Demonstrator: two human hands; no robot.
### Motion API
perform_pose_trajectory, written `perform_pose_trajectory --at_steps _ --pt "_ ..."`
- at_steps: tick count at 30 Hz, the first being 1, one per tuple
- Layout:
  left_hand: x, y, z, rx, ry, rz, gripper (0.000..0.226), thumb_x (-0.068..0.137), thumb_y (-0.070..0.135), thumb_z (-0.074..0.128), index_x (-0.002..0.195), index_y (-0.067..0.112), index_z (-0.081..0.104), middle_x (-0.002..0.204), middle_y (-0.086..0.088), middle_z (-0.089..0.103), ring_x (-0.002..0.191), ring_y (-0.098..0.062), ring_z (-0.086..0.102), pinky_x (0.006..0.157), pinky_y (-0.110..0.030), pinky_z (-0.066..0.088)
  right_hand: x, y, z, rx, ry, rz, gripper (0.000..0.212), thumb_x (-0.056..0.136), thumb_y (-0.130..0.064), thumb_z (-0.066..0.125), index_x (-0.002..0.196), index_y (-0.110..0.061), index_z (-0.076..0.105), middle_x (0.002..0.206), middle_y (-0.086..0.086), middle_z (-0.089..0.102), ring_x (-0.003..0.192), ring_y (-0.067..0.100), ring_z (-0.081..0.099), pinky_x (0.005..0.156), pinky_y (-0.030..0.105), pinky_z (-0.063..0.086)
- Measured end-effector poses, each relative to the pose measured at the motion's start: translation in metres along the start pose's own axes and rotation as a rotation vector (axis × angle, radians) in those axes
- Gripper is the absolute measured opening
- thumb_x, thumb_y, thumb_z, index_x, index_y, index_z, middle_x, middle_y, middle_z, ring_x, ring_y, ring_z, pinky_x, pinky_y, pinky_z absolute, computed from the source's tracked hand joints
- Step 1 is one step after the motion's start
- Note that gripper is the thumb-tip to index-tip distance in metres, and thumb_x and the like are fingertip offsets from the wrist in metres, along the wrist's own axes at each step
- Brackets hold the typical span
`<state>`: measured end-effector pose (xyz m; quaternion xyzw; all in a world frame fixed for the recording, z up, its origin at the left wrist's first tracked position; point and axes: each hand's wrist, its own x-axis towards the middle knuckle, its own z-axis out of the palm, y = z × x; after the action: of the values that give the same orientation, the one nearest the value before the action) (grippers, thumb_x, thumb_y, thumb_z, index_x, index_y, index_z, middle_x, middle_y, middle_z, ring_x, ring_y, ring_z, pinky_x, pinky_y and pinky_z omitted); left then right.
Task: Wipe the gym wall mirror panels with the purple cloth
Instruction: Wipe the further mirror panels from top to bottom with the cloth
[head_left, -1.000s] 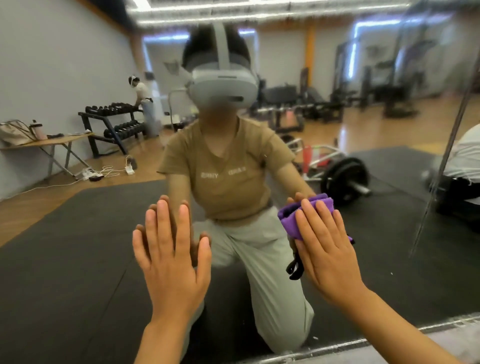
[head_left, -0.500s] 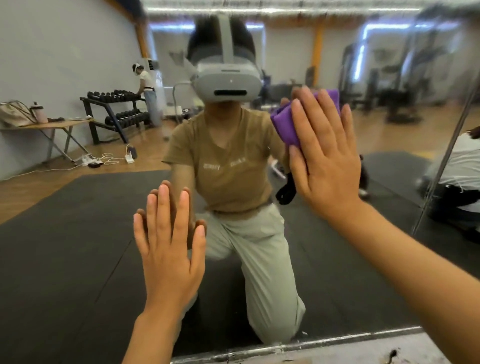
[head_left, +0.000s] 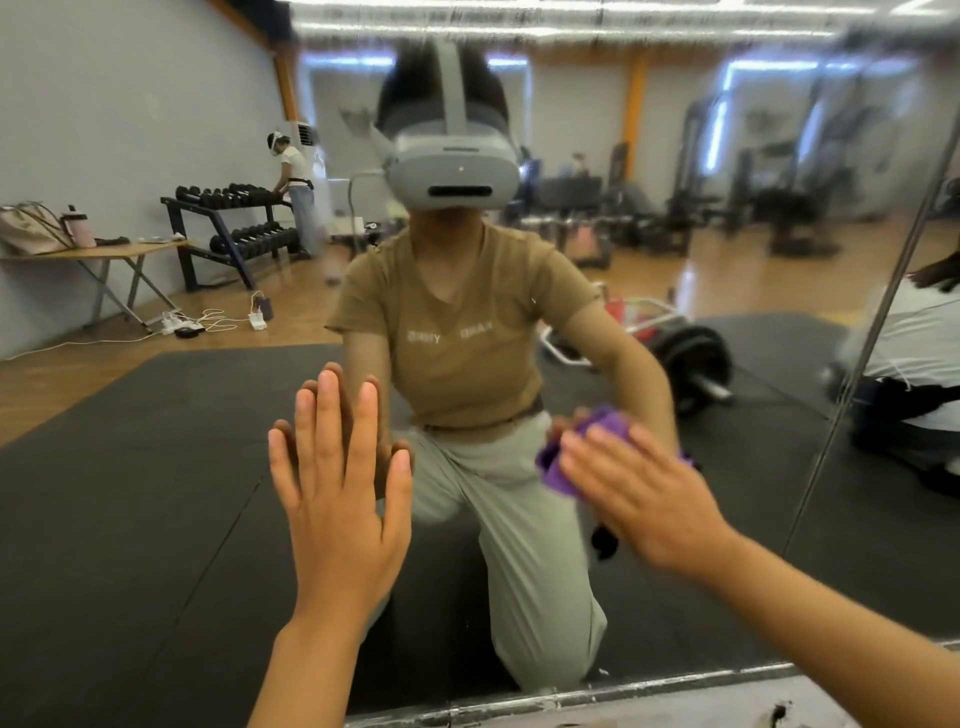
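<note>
- The mirror panel stands upright in front of the kneeling person; its lower frame runs along the floor, and a vertical seam to the next panel shows near the right edge.
- The left hand lies flat on the glass, left of the panel's middle, fingers straight, spread and pointing up. It has hold of nothing; I judge it a brace that steadies the body while the other arm works.
- The right hand presses the purple cloth against the glass in the panel's lower middle, fingers extended over the bunched fabric rather than curled round it. The forearm reaches in from the lower right corner. A flat palm likely spreads pressure for the wipe; the hand is motion-blurred.
</note>
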<state>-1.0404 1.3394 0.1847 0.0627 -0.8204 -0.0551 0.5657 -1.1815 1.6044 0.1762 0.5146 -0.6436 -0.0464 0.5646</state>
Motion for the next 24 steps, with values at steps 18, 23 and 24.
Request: perform_pose_trajectory --at_steps 18,23,24 --pt "-0.003 -0.003 -0.005 -0.020 -0.004 -0.001 0.064 0.101 0.034 0.043 0.158 0.010 0.026 0.169 -0.003 0.002 0.156 -0.023 0.005 0.126 -0.046 0.001 0.000 -0.035 0.007 -0.145 -0.219 -0.202 0.097 0.082 -0.023 0.056 0.163 -0.012 0.004 0.170 0.006 -0.005 0.157 0.025 -0.002 0.127 0.043 -0.003" --pt "-0.007 0.000 -0.002 -0.008 0.018 -0.050 0.063 0.101 0.034 0.043 0.157 0.011 0.026 0.169 -0.001 0.000 0.156 -0.022 0.003 0.126 -0.045 0.001 0.013 -0.016 0.000 -0.128 -0.198 -0.311 0.082 0.091 -0.019 0.044 0.163 -0.013 0.005 0.170 0.003 -0.004 0.157 0.020 0.000 0.127 0.040 -0.002" --pt "-0.008 0.000 -0.001 -0.007 0.020 -0.055 0.063 0.101 0.035 0.043 0.157 0.011 0.026 0.169 -0.002 0.001 0.156 -0.022 0.004 0.126 -0.045 0.001 0.027 -0.006 -0.005 -0.107 -0.159 -0.280 0.077 0.094 -0.018 0.044 0.162 -0.014 0.009 0.170 0.003 0.000 0.157 0.020 0.003 0.127 0.039 0.000"
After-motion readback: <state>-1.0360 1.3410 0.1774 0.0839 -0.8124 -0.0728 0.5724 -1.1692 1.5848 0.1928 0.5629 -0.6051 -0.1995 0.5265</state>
